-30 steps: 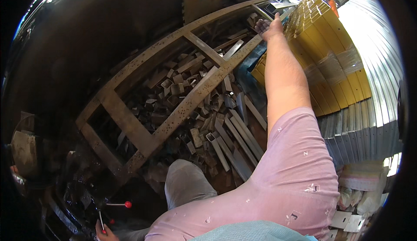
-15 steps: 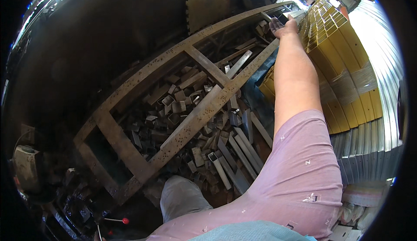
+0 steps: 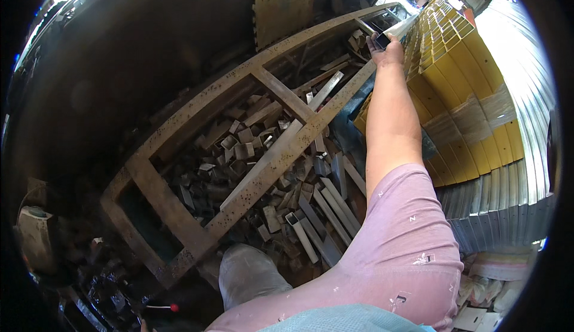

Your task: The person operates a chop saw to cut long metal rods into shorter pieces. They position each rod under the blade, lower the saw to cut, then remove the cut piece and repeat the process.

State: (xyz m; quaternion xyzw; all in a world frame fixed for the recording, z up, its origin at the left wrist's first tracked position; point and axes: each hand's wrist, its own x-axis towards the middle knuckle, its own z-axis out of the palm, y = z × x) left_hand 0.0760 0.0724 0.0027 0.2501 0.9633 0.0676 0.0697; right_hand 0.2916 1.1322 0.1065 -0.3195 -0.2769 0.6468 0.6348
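Note:
My right arm reaches out to the far right. At its end my right hand (image 3: 390, 52) is closed around the near end of a square metal tube (image 3: 403, 27). The tube's dark hollow end faces me, and its length runs away toward the bright far corner. Under it stands a long, rust-speckled metal frame (image 3: 287, 146) with crossbars. Of my left hand, at most a small skin-toned sliver (image 3: 143, 326) shows at the lower left edge, near a lever with a red knob (image 3: 174, 307); its fingers are hidden.
Many tube offcuts (image 3: 239, 143) lie heaped inside and below the frame. Several longer tube pieces (image 3: 335, 209) lie by my knee. Stacked yellow tubes (image 3: 472, 99) stand at the right, beside silvery corrugated-looking metal (image 3: 520, 81). A dark machine part (image 3: 37, 236) is at the left.
My right hand has moved slightly nearer and left, and its fingers have gone from loosely spread to closed on the tube. The tube's end has come toward me.

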